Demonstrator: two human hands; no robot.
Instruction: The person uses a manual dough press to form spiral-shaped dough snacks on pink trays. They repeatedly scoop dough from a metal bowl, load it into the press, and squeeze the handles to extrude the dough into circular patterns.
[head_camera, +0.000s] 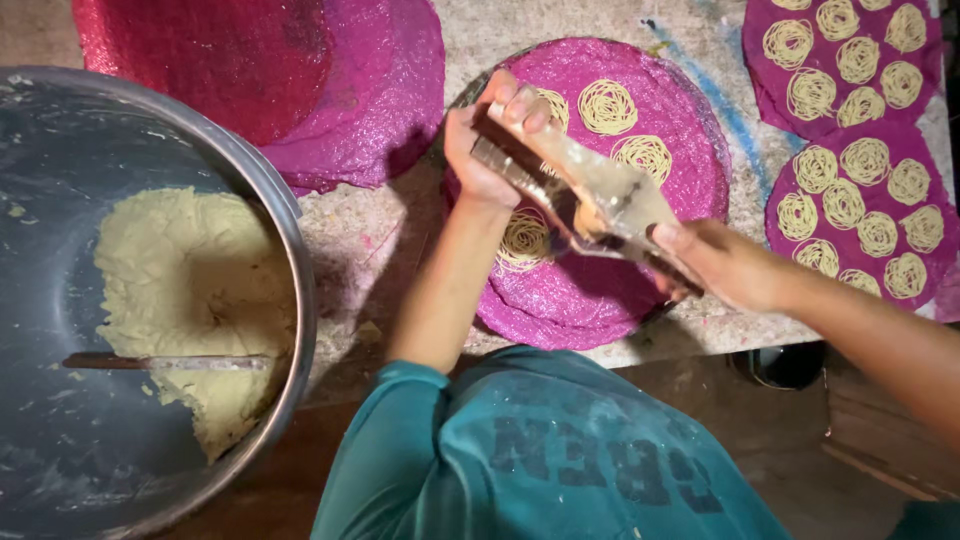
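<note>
Both my hands grip the press: left hand (487, 150) and right hand (722, 262) closed on press (590, 195), held over mat (690, 170) so noodle coils land there.

The person is wearing a teal short-sleeved shirt (540, 450) with large dark printed letters across the cloth, which are looking faded. The sleeve (385, 420) is ending above the elbow. Both forearms are bare, and the left hand (490, 140) and right hand (725, 265) are wearing no gloves.
</note>
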